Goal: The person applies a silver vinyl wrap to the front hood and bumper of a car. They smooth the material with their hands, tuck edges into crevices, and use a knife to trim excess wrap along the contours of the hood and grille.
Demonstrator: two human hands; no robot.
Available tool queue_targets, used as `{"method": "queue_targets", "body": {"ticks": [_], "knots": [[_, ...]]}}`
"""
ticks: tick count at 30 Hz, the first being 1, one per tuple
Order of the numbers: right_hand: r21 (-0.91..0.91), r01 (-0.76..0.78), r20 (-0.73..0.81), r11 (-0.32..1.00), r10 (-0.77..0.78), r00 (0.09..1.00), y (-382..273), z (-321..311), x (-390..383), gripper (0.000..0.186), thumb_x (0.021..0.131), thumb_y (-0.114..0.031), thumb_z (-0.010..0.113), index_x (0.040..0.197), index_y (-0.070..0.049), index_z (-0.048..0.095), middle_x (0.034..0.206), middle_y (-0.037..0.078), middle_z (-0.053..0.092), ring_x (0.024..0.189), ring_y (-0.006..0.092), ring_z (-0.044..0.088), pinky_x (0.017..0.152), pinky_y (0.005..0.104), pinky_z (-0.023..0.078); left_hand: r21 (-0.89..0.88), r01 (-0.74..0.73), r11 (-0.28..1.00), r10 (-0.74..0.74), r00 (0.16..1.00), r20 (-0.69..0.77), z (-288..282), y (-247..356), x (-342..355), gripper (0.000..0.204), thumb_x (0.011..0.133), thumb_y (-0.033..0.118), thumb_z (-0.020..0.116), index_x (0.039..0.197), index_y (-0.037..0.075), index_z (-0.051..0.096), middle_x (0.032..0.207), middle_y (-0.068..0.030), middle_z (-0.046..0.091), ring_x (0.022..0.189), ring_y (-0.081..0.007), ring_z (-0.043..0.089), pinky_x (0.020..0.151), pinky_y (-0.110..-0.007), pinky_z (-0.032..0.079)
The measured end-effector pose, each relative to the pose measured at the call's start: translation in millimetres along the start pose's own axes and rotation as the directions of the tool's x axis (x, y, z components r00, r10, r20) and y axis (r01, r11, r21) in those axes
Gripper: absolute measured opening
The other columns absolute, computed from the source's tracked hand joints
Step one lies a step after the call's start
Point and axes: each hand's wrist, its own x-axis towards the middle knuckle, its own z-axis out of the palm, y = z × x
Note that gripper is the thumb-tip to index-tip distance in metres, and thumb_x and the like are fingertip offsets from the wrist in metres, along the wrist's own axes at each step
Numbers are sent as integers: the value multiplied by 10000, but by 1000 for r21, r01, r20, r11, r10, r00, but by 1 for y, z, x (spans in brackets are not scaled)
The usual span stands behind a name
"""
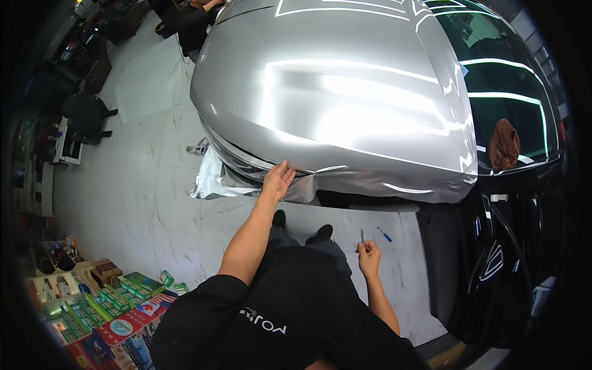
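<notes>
A car hood (345,92) is covered in glossy silver wrap film, whose loose edge (425,192) hangs down over the near side. My left hand (279,180) lies with outstretched fingers against the film at the hood's front corner, by the headlight (237,165). Crumpled film (211,177) sticks out below that corner. Lower right, away from the car's film, my right hand (369,256) is closed around a small knife (362,235) with its thin metal blade pointing up. Its handle is mostly hidden by the fingers.
On the tiled floor lies a blue-handled screwdriver (385,235). A brown cloth (504,145) rests near the windscreen. Another person (192,28) is at the hood's far side. A black stool (86,117) stands left, and a display of green boxes (111,299) lower left.
</notes>
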Motion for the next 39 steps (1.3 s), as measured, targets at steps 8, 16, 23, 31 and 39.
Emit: {"method": "queue_targets", "body": {"ticks": [8, 16, 23, 31, 39], "knots": [[45, -42, -94, 998, 46, 994, -9, 58, -19, 174, 1068, -154, 742, 1057, 15, 705, 820, 27, 737, 706, 88, 635, 658, 281, 501, 51, 9, 999, -11, 999, 44, -8, -2, 10, 215, 1035, 204, 849, 1103, 85, 683, 1167, -56, 754, 1158, -242, 743, 1089, -434, 614], [66, -102, -115, 993, 109, 987, -15, 99, -45, 162, 1064, -143, 745, 1035, 11, 704, 806, 10, 719, 698, 76, 625, 658, 271, 502, 8, 53, 999, -54, 992, 111, -12, 10, 10, 173, 1063, 145, 799, 1181, 64, 702, 1183, -62, 754, 1142, -239, 745, 1097, -419, 608], [-1, -95, -124, 995, 94, 988, -11, 111, -55, 162, 1051, -152, 747, 988, -5, 722, 786, 6, 719, 698, 80, 636, 670, 279, 513, 83, 50, 995, -66, 978, 198, -17, 19, 11, 240, 1076, 188, 790, 1253, 53, 701, 1238, -75, 758, 1182, -242, 745, 1120, -423, 594], [-3, -90, -149, 996, 88, 985, 8, 112, -60, 188, 1037, -185, 765, 989, -6, 734, 783, 18, 756, 674, 81, 638, 648, 285, 511, 221, 1, 975, -55, 970, 239, -15, 25, 11, 314, 1074, 266, 804, 1284, 56, 702, 1277, -111, 778, 1201, -269, 774, 1090, -425, 609], [-40, -136, -151, 990, 128, 980, 3, 112, -59, 182, 1025, -183, 769, 982, -9, 736, 769, 18, 751, 653, 81, 629, 637, 283, 504, 225, -20, 974, -28, 977, 210, -16, 23, 10, 270, 1070, 267, 810, 1223, 69, 708, 1228, -87, 791, 1150, -237, 789, 1030, -390, 629]]}}
